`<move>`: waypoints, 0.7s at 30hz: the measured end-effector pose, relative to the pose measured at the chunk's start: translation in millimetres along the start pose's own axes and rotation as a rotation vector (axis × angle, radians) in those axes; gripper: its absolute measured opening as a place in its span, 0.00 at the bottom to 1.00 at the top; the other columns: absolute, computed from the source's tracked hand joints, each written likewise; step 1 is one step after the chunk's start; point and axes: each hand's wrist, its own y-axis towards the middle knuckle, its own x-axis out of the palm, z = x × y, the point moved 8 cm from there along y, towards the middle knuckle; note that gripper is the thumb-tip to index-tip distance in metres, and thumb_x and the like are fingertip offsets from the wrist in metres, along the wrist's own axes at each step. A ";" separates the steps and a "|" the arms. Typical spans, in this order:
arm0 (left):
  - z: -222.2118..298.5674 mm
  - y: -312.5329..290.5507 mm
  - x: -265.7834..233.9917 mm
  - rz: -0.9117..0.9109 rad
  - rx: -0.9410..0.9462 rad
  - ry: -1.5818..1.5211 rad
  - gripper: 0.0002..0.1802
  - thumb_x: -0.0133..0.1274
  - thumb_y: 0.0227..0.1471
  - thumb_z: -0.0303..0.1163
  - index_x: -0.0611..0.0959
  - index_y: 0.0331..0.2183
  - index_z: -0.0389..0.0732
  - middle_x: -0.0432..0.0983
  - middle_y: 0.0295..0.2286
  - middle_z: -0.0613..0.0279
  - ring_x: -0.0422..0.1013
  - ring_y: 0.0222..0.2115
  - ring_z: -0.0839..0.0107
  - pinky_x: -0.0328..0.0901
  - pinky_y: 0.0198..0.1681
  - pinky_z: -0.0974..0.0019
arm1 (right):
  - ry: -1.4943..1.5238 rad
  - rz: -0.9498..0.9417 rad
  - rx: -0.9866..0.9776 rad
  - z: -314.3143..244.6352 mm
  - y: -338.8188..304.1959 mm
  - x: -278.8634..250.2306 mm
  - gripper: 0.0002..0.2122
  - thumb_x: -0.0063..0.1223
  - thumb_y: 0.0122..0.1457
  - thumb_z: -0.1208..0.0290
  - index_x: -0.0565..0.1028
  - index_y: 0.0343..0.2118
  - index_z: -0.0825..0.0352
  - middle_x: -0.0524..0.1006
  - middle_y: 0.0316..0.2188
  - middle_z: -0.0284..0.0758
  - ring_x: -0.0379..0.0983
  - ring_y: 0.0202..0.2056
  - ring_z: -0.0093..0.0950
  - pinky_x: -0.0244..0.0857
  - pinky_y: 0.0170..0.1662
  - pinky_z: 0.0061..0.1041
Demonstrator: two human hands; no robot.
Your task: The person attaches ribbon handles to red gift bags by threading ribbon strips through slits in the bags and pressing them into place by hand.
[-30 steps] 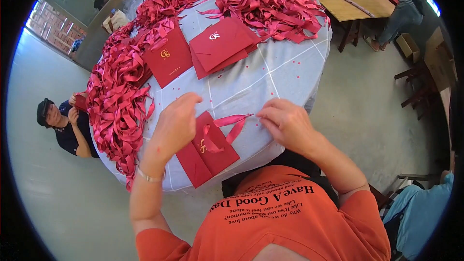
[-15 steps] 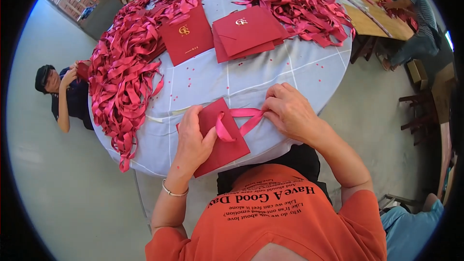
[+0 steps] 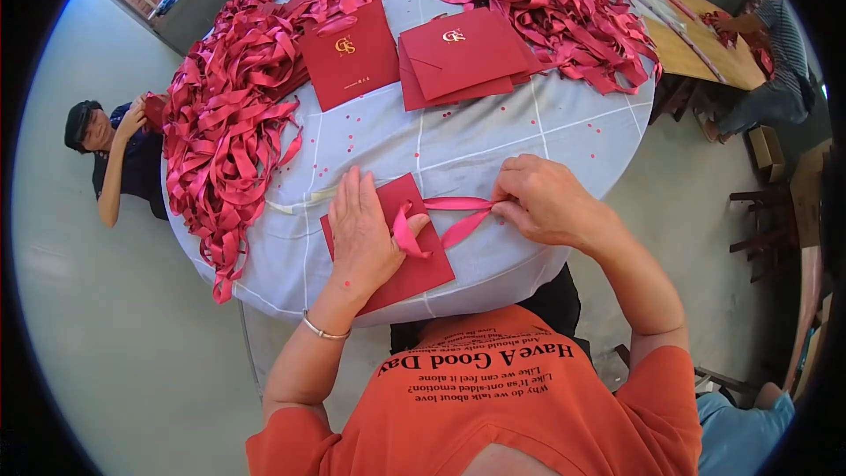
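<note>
A dark red paper bag or folder (image 3: 421,271) lies tilted on the table's near edge, in front of me. My left hand (image 3: 363,231) is open and flat on its left part, fingers stretched together, pressing it down. The thumb sits by a loop of pink-red ribbon (image 3: 408,234) that comes through the red paper. To the right, both ribbon strands run off the paper and meet in my right hand (image 3: 545,201). That hand is closed, pinching the ribbon's end between thumb and fingers.
Heaps of pink-red ribbon (image 3: 231,115) cover the table's left and far sides. Beyond my hands lie one red bag (image 3: 351,66) and a small stack (image 3: 471,62). Tiny red paper dots dot the white cloth (image 3: 480,154). People work at left and far right; a stool (image 3: 762,207) stands right.
My left hand has flattened, its fingers straighter and its thumb nearer the ribbon loop. My right hand has drawn slightly right, and the ribbon looks tauter.
</note>
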 end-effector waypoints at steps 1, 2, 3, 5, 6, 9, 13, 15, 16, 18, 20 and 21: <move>-0.3 0.4 0.0 0.002 -0.005 0.002 0.52 0.61 0.46 0.56 0.61 0.56 0.23 0.54 0.58 0.32 0.51 0.60 0.40 0.47 0.62 0.45 | 0.001 -0.003 -0.005 1.3 0.3 -1.7 0.06 0.59 0.51 0.72 0.76 0.27 0.68 0.74 0.28 0.39 0.71 0.35 0.41 0.67 0.38 0.37; 0.2 1.4 0.6 -0.001 -0.006 -0.001 0.52 0.61 0.46 0.55 0.61 0.56 0.23 0.54 0.58 0.31 0.51 0.61 0.40 0.47 0.62 0.45 | -0.010 -0.002 -0.006 2.0 0.4 -4.8 0.05 0.59 0.50 0.72 0.77 0.26 0.68 0.75 0.28 0.39 0.72 0.36 0.41 0.67 0.39 0.38; 0.5 1.6 1.0 -0.004 -0.007 -0.005 0.51 0.60 0.47 0.55 0.61 0.56 0.23 0.53 0.59 0.31 0.51 0.61 0.39 0.46 0.63 0.45 | -0.022 -0.001 -0.007 3.5 -0.1 -7.9 0.05 0.59 0.50 0.71 0.77 0.26 0.68 0.75 0.28 0.40 0.72 0.36 0.41 0.67 0.40 0.38; -0.9 0.6 1.8 -0.018 -0.006 -0.003 0.51 0.59 0.47 0.54 0.60 0.57 0.23 0.52 0.59 0.30 0.50 0.61 0.40 0.45 0.63 0.45 | -0.028 -0.019 -0.014 12.9 -3.2 -14.7 0.05 0.59 0.50 0.71 0.77 0.26 0.68 0.75 0.28 0.39 0.72 0.36 0.41 0.67 0.40 0.38; -1.3 0.9 2.1 -0.034 0.003 -0.002 0.50 0.59 0.47 0.52 0.60 0.57 0.23 0.51 0.59 0.30 0.49 0.61 0.40 0.44 0.64 0.46 | -0.034 -0.031 -0.015 16.0 -3.9 -16.6 0.05 0.59 0.50 0.71 0.77 0.26 0.68 0.75 0.28 0.39 0.72 0.36 0.40 0.67 0.40 0.38; -6.2 0.8 5.1 -0.121 0.019 -0.021 0.50 0.58 0.46 0.48 0.58 0.58 0.24 0.49 0.60 0.29 0.46 0.63 0.39 0.40 0.65 0.46 | -0.041 0.044 -0.061 14.1 -5.9 -17.8 0.05 0.60 0.49 0.71 0.77 0.26 0.68 0.75 0.27 0.38 0.72 0.35 0.40 0.67 0.39 0.38; -5.8 -1.5 2.3 -0.182 0.029 -0.089 0.51 0.58 0.46 0.44 0.53 0.60 0.25 0.46 0.61 0.29 0.42 0.64 0.39 0.36 0.66 0.45 | -0.045 0.029 -0.058 20.5 -5.0 -20.9 0.06 0.60 0.49 0.71 0.77 0.26 0.68 0.75 0.27 0.38 0.72 0.35 0.40 0.67 0.39 0.37; -5.6 -2.5 1.5 -0.179 0.040 -0.135 0.52 0.58 0.45 0.43 0.50 0.61 0.26 0.44 0.61 0.30 0.40 0.65 0.38 0.34 0.66 0.45 | -0.024 0.037 -0.083 22.0 -4.2 -20.7 0.06 0.61 0.48 0.73 0.76 0.25 0.68 0.74 0.26 0.38 0.71 0.34 0.40 0.66 0.36 0.37; -6.3 -3.0 1.7 -0.172 0.040 -0.137 0.52 0.58 0.45 0.43 0.50 0.61 0.26 0.44 0.61 0.30 0.40 0.65 0.38 0.34 0.66 0.45 | -0.030 0.037 -0.087 20.9 -4.1 -21.7 0.06 0.61 0.48 0.73 0.76 0.25 0.68 0.74 0.26 0.38 0.71 0.34 0.40 0.66 0.36 0.37; -6.0 -3.0 3.6 -0.166 0.057 -0.143 0.52 0.59 0.45 0.41 0.49 0.61 0.26 0.43 0.62 0.30 0.39 0.65 0.38 0.33 0.67 0.45 | -0.015 0.002 -0.044 21.8 -4.3 -22.6 0.06 0.60 0.49 0.72 0.76 0.26 0.68 0.74 0.26 0.39 0.71 0.34 0.41 0.66 0.36 0.37; -4.7 -3.8 -0.1 -0.124 0.072 -0.169 0.51 0.59 0.46 0.41 0.50 0.61 0.27 0.43 0.62 0.30 0.38 0.65 0.38 0.33 0.66 0.43 | 0.011 -0.006 -0.020 25.1 -5.8 -21.1 0.06 0.60 0.50 0.73 0.76 0.26 0.69 0.74 0.26 0.38 0.72 0.33 0.38 0.66 0.36 0.35; -4.2 -4.7 -3.1 -0.093 0.086 -0.192 0.51 0.59 0.46 0.40 0.51 0.61 0.27 0.42 0.62 0.31 0.38 0.65 0.38 0.33 0.66 0.42 | 0.049 -0.017 0.009 26.3 -6.6 -20.6 0.05 0.59 0.52 0.73 0.76 0.27 0.69 0.75 0.25 0.36 0.72 0.31 0.34 0.66 0.35 0.32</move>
